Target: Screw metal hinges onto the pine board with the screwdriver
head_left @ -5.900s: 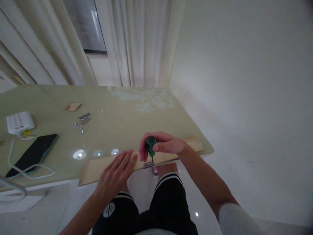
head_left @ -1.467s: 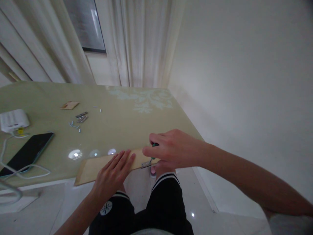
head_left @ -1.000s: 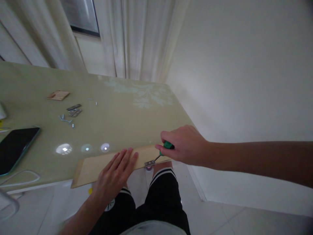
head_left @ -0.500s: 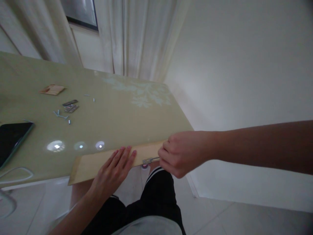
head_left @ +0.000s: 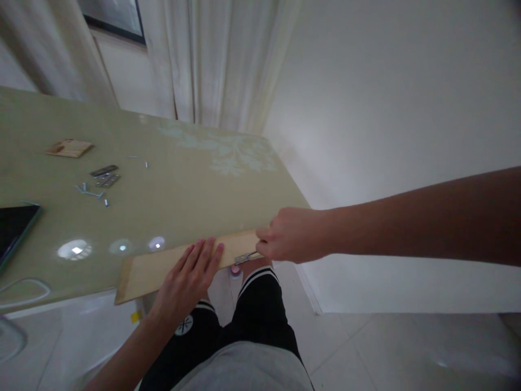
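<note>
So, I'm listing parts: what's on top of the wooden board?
The left hand rests on the wooden board; a small metal plate sits at its near edge. The surface beneath that hand and behind the right hand is covered.

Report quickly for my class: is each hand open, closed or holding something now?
Left hand: open, fingers laid on the board.
Right hand: closed, holding the screwdriver; its handle is hidden.
</note>
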A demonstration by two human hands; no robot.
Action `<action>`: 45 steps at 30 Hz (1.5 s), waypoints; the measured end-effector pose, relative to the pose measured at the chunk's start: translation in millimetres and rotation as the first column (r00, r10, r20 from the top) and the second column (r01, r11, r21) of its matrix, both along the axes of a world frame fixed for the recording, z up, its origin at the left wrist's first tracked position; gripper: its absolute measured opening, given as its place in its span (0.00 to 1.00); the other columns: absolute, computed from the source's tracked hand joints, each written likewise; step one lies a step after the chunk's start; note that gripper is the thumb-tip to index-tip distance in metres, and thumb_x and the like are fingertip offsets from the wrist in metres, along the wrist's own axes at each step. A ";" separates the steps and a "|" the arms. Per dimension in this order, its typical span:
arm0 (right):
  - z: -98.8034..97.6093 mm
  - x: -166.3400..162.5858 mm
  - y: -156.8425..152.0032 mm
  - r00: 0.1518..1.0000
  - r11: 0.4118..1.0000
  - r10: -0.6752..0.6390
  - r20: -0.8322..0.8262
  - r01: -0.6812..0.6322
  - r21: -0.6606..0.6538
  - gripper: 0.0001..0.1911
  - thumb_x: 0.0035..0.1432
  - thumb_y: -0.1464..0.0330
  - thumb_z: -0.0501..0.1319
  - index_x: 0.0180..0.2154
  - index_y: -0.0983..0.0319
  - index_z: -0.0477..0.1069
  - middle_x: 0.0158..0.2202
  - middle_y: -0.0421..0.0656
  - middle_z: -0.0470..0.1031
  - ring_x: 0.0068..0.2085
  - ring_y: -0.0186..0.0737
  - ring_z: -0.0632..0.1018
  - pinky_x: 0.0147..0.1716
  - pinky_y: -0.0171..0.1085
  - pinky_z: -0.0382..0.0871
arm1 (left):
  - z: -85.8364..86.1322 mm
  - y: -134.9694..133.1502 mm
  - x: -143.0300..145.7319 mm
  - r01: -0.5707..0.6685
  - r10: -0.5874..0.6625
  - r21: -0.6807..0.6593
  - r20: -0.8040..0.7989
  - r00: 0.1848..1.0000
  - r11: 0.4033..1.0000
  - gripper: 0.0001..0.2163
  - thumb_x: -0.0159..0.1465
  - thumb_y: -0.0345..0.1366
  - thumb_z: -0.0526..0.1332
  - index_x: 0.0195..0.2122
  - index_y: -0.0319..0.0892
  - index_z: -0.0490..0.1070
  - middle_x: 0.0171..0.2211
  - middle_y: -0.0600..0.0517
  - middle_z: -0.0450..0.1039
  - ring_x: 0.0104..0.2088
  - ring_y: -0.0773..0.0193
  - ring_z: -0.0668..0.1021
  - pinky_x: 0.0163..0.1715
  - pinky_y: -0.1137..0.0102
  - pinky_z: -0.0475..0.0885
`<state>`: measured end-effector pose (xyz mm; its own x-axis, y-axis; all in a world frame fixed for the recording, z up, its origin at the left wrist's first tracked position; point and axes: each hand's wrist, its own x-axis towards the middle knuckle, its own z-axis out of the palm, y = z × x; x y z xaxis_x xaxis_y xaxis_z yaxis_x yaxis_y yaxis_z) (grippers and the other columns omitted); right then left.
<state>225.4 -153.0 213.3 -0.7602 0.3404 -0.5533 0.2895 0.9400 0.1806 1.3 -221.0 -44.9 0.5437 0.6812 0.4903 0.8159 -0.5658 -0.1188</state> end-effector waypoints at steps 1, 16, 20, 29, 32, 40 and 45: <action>1.0 -1.8 0.2 0.983 0.983 0.185 0.004 -0.185 0.007 0.08 0.69 0.68 0.63 0.39 0.61 0.82 0.34 0.45 0.81 0.26 0.35 0.74 0.24 0.37 0.55 | 0.3 0.1 0.0 0.004 -0.004 0.001 0.001 1.000 1.000 0.34 0.70 0.23 0.52 0.77 0.39 0.46 0.69 0.34 0.65 0.67 0.43 0.72 0.65 0.50 0.71; -12.8 4.3 22.5 0.550 0.539 -0.829 0.103 0.834 -0.118 0.14 0.58 0.59 0.70 0.34 0.64 0.84 0.26 0.45 0.79 0.27 0.39 0.76 0.25 0.36 0.63 | 2.2 -1.3 5.6 -0.012 0.014 -0.030 0.056 0.998 0.999 0.32 0.71 0.24 0.54 0.76 0.37 0.50 0.69 0.33 0.64 0.67 0.43 0.72 0.65 0.50 0.70; -10.6 9.9 6.5 0.859 0.861 -0.503 0.100 0.508 -0.031 0.14 0.66 0.62 0.63 0.42 0.65 0.82 0.29 0.48 0.81 0.27 0.40 0.77 0.23 0.37 0.59 | 2.8 -1.8 5.7 -0.015 0.017 -0.046 0.041 0.999 0.999 0.30 0.71 0.25 0.55 0.75 0.37 0.54 0.69 0.33 0.65 0.67 0.43 0.72 0.66 0.49 0.69; -6.9 10.6 4.1 0.931 0.929 0.366 -0.013 -0.364 0.059 0.12 0.70 0.76 0.56 0.36 0.64 0.77 0.32 0.46 0.80 0.28 0.37 0.77 0.21 0.37 0.53 | 0.4 2.4 -4.5 0.051 -0.051 -0.031 -0.010 0.999 0.998 0.31 0.71 0.26 0.54 0.75 0.36 0.52 0.70 0.32 0.63 0.67 0.42 0.72 0.64 0.51 0.72; -10.6 1.9 8.0 0.994 0.996 -0.091 0.058 0.092 -0.019 0.06 0.65 0.74 0.62 0.36 0.64 0.79 0.31 0.47 0.81 0.28 0.39 0.78 0.24 0.36 0.57 | 0.6 1.9 -3.9 0.046 -0.046 -0.009 -0.008 0.999 0.999 0.31 0.71 0.27 0.55 0.75 0.34 0.53 0.70 0.31 0.63 0.66 0.41 0.73 0.64 0.51 0.72; -10.8 1.3 12.2 0.677 0.666 -0.725 0.128 0.736 -0.122 0.12 0.62 0.61 0.66 0.37 0.64 0.82 0.33 0.49 0.82 0.33 0.42 0.80 0.29 0.36 0.64 | 2.7 1.6 -3.2 0.041 -0.041 -0.007 0.003 0.999 0.999 0.29 0.71 0.27 0.55 0.74 0.35 0.56 0.70 0.33 0.64 0.66 0.41 0.73 0.64 0.52 0.72; -5.0 8.3 -0.4 0.998 0.999 0.030 0.046 -0.029 -0.027 0.08 0.70 0.69 0.61 0.47 0.63 0.76 0.41 0.48 0.80 0.34 0.40 0.78 0.24 0.37 0.57 | 1.2 2.6 -4.7 0.042 -0.042 -0.040 0.005 0.999 0.998 0.31 0.71 0.26 0.53 0.76 0.37 0.52 0.71 0.34 0.63 0.68 0.43 0.71 0.65 0.52 0.71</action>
<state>233.8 -153.4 208.3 -0.7427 0.3034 -0.5969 0.2536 0.9525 0.1687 -3.4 -218.3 -43.6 0.5699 0.6774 0.4652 0.7920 -0.6036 -0.0914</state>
